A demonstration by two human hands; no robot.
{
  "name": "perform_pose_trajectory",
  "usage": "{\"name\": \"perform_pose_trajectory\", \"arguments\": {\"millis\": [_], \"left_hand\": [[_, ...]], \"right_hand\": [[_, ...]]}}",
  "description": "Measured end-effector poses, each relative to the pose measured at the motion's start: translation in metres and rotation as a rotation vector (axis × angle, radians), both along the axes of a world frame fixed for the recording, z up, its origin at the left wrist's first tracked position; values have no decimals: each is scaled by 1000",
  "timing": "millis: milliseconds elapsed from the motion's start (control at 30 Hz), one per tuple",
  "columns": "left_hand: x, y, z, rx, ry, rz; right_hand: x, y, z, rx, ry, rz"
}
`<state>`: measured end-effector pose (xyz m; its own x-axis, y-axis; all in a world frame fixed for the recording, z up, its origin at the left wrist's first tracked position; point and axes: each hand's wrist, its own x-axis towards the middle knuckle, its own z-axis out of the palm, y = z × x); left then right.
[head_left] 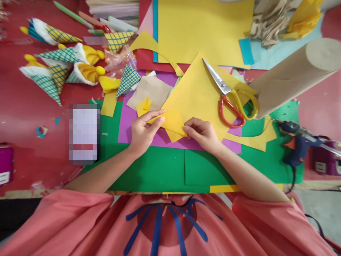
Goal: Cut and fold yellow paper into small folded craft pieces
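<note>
- Salmon-pink cloth of the person's shirt (80, 227) fills the near edge, at 6 o'clock, with both bare forearms reaching away from it.
- Green paper (160, 170) lies flat on the red counter (32, 117) under the forearms; a purple sheet (128, 121) lies on top of it, farther out.
- At the centre, the left hand (144, 131) pinches the left edge of a small folded yellow paper piece (173, 124), thumb on top and fingers curled beneath.
- From 3 o'clock of that piece, the right hand (202, 133) nips its right corner between thumb and forefinger, the other fingers tucked in.
- The piece sits over the purple sheet, touching the near corner of a large yellow sheet (194, 89).
- At 9 o'clock of the hands lies a blurred rectangular object (84, 133).
- At 3 o'clock a blue glue gun (298, 142) rests at the edge of the green paper.
- Scissors (229, 94) with red and yellow handles lie shut on the large yellow sheet, at 2 o'clock.
- Just beside them, a cardboard tube (293, 74) slants up toward 2 o'clock.
- At 10 o'clock, paper cones (61, 67) with checked patterns cluster on the counter.
- Farthest out, at 12 o'clock, lies another yellow sheet (202, 28).
</note>
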<state>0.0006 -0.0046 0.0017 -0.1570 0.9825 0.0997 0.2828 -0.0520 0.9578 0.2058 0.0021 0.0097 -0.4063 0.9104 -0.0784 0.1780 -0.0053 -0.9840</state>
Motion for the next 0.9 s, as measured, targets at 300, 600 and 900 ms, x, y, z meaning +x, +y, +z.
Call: {"name": "perform_pose_trajectory", "arguments": {"millis": [300, 600, 900], "left_hand": [[0, 1, 0, 4, -10, 22], [0, 3, 0, -18, -20, 64], [0, 3, 0, 1, -3, 60]], "right_hand": [[0, -1, 0, 5, -36, 22], [0, -1, -3, 31, -45, 15], [0, -1, -3, 42, -74, 40]]}}
